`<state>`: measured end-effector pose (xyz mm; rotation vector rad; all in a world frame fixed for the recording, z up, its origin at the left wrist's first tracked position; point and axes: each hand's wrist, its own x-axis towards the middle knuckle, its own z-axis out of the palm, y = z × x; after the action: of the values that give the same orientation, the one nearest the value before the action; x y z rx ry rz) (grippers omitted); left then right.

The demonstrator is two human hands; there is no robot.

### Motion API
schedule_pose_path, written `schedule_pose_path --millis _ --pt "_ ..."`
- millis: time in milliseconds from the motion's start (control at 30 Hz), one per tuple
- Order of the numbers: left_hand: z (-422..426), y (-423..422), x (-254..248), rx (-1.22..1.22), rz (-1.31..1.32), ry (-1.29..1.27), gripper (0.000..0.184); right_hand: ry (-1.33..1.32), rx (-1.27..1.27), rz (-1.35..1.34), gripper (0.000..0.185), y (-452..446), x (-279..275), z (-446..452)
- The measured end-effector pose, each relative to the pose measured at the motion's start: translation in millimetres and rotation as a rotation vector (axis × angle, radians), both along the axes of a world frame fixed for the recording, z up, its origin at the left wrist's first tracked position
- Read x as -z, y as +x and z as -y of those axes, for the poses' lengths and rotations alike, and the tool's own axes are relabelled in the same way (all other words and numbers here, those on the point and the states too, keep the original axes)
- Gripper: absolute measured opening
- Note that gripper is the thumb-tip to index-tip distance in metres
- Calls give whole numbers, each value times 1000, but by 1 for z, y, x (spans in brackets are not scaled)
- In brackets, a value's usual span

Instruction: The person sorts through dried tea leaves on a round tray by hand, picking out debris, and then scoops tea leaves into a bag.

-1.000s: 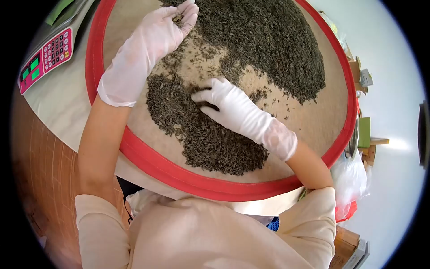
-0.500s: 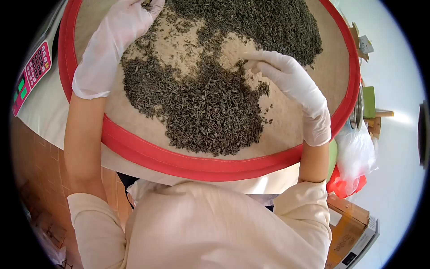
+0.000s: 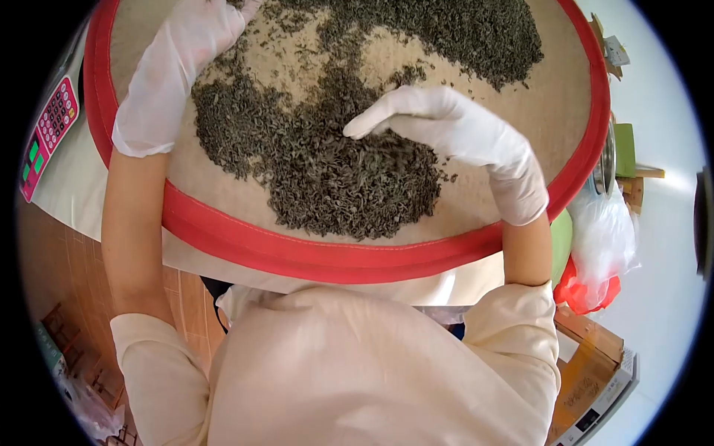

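Dark, curled dried tea leaves (image 3: pixel 349 182) lie in a loose heap on a round, beige cloth-lined tray (image 3: pixel 476 201) with a red rim. My right hand (image 3: pixel 446 123), in a white glove, is over the near heap. Its fingers are stretched out to the left, with the tips touching the leaves. My left hand (image 3: pixel 212 26), also gloved, is at the top edge of the view, above the tray's far left part. Its fingers are bent together around a few dark leaves; the fingertips are partly cut off by the frame.
A bigger pile of leaves (image 3: pixel 446 33) covers the tray's far side. To the left stands a scale with a pink keypad (image 3: pixel 56 123). On the right are a clear plastic bag (image 3: pixel 599 230), a red bag (image 3: pixel 584 290) and a cardboard box (image 3: pixel 587 372).
My right hand has moved left and nearer to me, from a bare patch onto the near heap. Some leaves have shifted near it. My left hand has hardly moved.
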<state>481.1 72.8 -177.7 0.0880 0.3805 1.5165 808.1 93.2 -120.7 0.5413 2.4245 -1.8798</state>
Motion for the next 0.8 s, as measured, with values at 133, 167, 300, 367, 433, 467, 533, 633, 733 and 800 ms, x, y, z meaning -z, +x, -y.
schedule_pose_path --millis 133,167,300,367,433,467,533,633,733,800 --pt "-3 -5 5 14 -22 12 28 281 166 80 29 9 -15 -3" --pt "-6 -5 5 25 -26 14 28 288 191 62 28 16 -15 -11" --pt "-3 -3 0 18 20 -55 28 416 264 178 25 26 -16 -18" --pt "-4 -1 0 31 57 -74 28 284 203 277 25 30 -24 -15" --pt "-2 -1 -2 14 24 -69 28 1 130 490 24 23 -48 2" --pt "-1 0 -3 14 22 -68 28 -56 23 532 25 19 -56 7" --pt "2 4 -7 46 18 -54 27 -190 -121 529 26 14 -51 18" --pt "1 2 -3 93 -3 -28 27 -109 -391 398 28 3 -17 37" --pt "1 3 -3 86 -3 -29 27 -158 -208 339 29 -8 -2 56" --pt "1 3 -3 84 0 -34 27 -8 -178 215 29 -13 20 62"
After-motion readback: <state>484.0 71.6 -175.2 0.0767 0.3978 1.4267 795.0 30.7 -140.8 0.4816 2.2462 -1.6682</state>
